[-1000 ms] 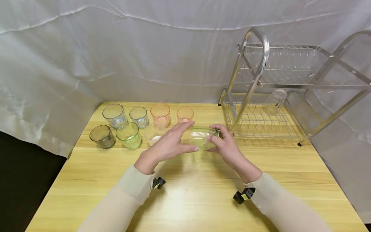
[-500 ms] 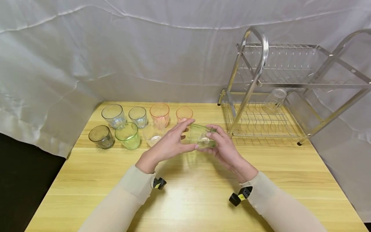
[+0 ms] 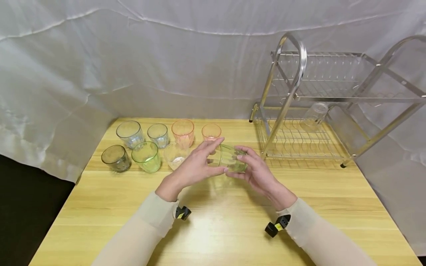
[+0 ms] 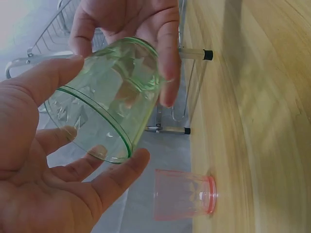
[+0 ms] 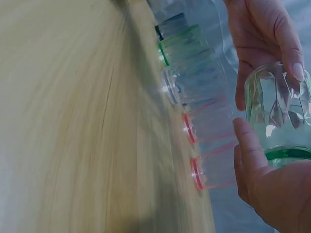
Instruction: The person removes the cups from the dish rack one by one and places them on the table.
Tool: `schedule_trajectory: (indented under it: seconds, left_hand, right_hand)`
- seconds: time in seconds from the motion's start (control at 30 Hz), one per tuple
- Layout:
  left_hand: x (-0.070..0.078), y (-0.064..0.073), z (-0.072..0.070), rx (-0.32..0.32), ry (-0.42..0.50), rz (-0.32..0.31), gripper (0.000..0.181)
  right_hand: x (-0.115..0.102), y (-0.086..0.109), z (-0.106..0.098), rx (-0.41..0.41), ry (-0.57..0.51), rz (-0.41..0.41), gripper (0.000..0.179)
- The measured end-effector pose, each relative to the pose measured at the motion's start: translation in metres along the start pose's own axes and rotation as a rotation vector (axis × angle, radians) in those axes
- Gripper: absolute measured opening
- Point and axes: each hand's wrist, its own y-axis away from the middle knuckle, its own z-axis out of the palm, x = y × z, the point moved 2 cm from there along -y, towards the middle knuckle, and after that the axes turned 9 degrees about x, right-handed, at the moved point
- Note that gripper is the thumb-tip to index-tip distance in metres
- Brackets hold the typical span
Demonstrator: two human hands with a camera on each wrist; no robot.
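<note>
A light green, clear drinking glass [image 3: 229, 158] lies on its side in the air above the table, its mouth toward the left. My left hand [image 3: 194, 162] spans the rim end, thumb and fingers spread around it. My right hand [image 3: 257, 170] grips the base end between thumb and fingers. Seen from the left wrist, the green glass [image 4: 109, 92] is tilted, with left fingertips [image 4: 141, 158] right at its rim and the right hand [image 4: 131, 24] around its base. The right wrist view shows the thick green base [image 5: 289, 153] by my right palm.
Left of my hands stand upright glasses: smoky [image 3: 116, 159], green [image 3: 148, 159], clear [image 3: 173, 153], two bluish including one [image 3: 130, 135], and two pink including one [image 3: 183, 133]. A two-tier metal dish rack [image 3: 301, 62] at right holds a clear glass [image 3: 314, 116] low down.
My right hand has moved slightly left, bringing the green glass deeper into my left hand. The glass has turned and tilted between the hands, and the right fingers have shifted on it.
</note>
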Motion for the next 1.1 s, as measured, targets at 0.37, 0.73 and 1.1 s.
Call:
schedule_trajectory:
  seconds: [0.37,0.73,1.1]
  left_hand:
    - [0.006,-0.002,-0.005,0.054,-0.093,-0.043,0.097]
    - [0.005,-0.017,-0.024,0.067,-0.294,0.002,0.088]
    - [-0.001,-0.032,-0.028,-0.065,-0.497,0.06,0.084]
  right_hand:
    - [-0.006,0.009,-0.02,0.125,0.352,-0.08,0.056]
    - [-0.035,0.036,-0.086,0.454,1.182,-0.574,0.029]
    - [-0.033,0.034,-0.113,0.403,1.493,-0.615,0.059]
